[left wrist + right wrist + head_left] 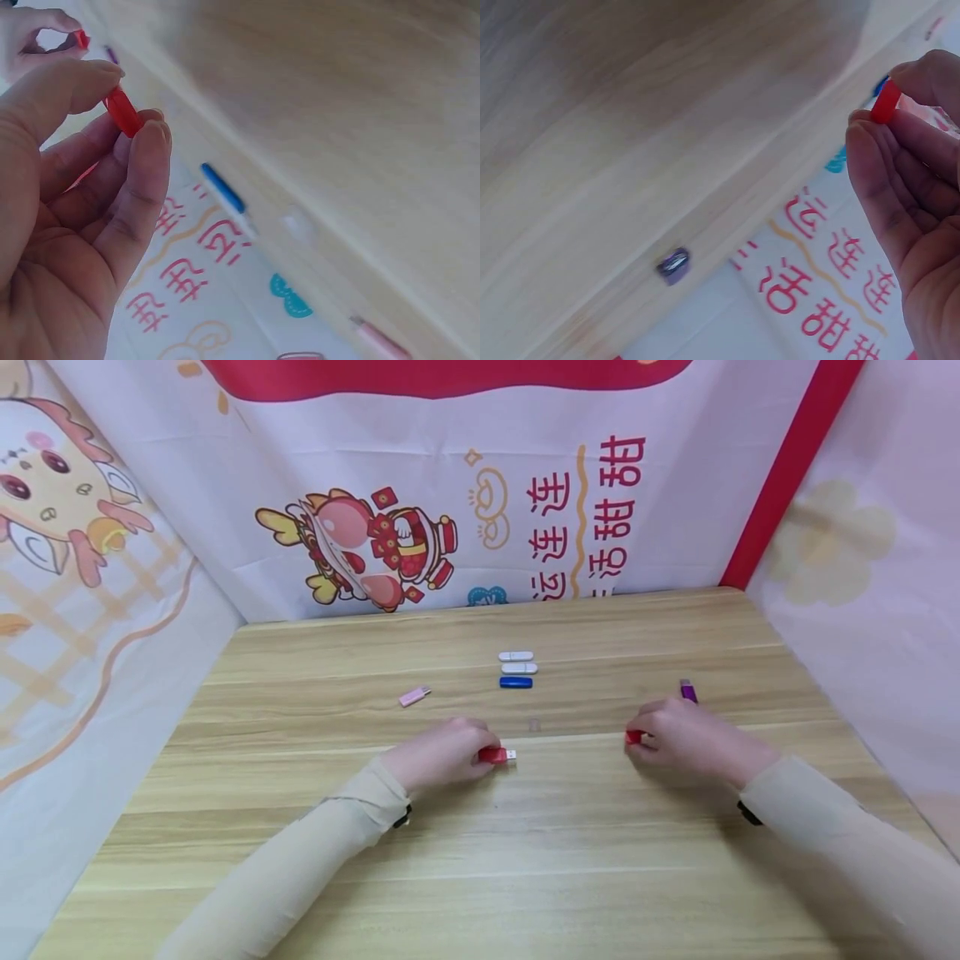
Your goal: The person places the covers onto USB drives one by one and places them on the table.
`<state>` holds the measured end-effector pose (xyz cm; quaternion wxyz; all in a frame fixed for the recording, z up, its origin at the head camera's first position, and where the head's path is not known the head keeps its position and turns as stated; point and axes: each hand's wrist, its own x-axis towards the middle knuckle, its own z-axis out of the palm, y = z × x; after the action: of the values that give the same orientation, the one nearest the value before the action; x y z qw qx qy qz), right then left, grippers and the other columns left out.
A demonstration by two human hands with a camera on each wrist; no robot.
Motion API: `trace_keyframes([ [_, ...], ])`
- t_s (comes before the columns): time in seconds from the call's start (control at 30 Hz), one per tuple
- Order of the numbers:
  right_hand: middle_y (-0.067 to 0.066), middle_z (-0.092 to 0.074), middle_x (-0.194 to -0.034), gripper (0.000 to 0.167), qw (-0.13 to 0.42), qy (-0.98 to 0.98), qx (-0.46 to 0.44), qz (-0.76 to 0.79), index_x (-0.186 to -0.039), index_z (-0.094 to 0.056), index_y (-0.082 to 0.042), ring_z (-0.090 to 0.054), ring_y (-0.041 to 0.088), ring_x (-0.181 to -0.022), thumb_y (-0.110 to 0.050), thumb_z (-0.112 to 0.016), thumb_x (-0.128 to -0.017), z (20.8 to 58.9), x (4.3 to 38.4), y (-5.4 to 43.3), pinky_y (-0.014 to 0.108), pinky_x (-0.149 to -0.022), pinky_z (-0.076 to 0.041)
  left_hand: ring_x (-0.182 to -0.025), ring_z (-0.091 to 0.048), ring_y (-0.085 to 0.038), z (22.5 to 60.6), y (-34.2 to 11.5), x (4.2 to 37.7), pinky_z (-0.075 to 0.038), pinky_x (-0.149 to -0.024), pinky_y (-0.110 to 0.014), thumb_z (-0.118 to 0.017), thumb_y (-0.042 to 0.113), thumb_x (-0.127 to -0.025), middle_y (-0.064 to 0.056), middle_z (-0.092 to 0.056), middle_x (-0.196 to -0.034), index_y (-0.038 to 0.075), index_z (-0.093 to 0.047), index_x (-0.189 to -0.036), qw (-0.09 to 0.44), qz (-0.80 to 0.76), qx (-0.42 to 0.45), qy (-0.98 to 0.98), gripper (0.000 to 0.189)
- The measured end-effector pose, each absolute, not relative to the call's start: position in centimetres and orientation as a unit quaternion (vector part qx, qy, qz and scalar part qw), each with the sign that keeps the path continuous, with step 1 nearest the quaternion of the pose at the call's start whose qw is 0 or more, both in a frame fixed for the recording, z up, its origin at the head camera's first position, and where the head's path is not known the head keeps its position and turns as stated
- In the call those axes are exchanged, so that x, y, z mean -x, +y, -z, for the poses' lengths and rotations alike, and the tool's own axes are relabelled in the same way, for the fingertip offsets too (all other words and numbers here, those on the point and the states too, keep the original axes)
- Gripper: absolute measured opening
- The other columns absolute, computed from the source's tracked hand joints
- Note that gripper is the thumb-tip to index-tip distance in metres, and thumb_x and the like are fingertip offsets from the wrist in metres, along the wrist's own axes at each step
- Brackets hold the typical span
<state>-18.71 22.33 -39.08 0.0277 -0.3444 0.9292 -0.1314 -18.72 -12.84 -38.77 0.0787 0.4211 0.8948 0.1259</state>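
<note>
My left hand (457,750) pinches a red USB stick (492,755) between thumb and fingers, its bare metal plug pointing right. In the left wrist view the same red USB stick (123,112) shows between the thumb and fingertips. Off to the right, my right hand (671,737) pinches a small red cap (633,737). Seen from the right wrist, the red cap (886,102) sits between thumb and fingertips. The two red pieces are well apart. Just beyond the right hand lies a purple USB stick (688,691), its metal plug bare.
Two white USB sticks (518,668) and a blue one (516,682) lie in a stack-like row at the table's back middle. A pink USB stick (414,697) with its plug bare lies left. A small clear cap (534,725) rests near the middle. Printed cloth (450,460) hangs behind the wooden table (480,877).
</note>
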Motion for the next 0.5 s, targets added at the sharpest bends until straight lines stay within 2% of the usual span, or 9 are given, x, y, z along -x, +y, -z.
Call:
trace_keyframes([
  [0.27, -0.001, -0.069, -0.083, 0.017, -0.116, 0.872, 0.441, 0.177, -0.089, -0.076, -0.005, -0.064, 0.011, -0.07, -0.005, -0.085, -0.074, 37.6, 16.9, 20.8, 0.027, -0.065, -0.058, -0.081, -0.064, -0.016, 36.4, -13.1, 16.8, -0.053, -0.074, -0.021, -0.076, 0.012, -0.088, 0.001, -0.067, -0.094, 0.008, -0.073, -0.107, 0.05, -0.17, -0.427, 0.887, 0.019],
  [0.5, 0.004, -0.072, -0.087, 0.03, -0.194, 0.833, 0.479, 0.199, -0.093, -0.077, -0.003, -0.068, 0.014, -0.076, -0.004, -0.089, -0.065, 35.9, 15.2, 19.1, 0.03, -0.067, -0.059, -0.083, -0.062, -0.01, 34.6, -13.4, 14.9, -0.053, -0.077, -0.018, -0.077, 0.012, -0.088, 0.002, -0.066, -0.095, 0.009, -0.074, -0.105, -0.007, -0.19, -0.457, 0.869, 0.018],
])
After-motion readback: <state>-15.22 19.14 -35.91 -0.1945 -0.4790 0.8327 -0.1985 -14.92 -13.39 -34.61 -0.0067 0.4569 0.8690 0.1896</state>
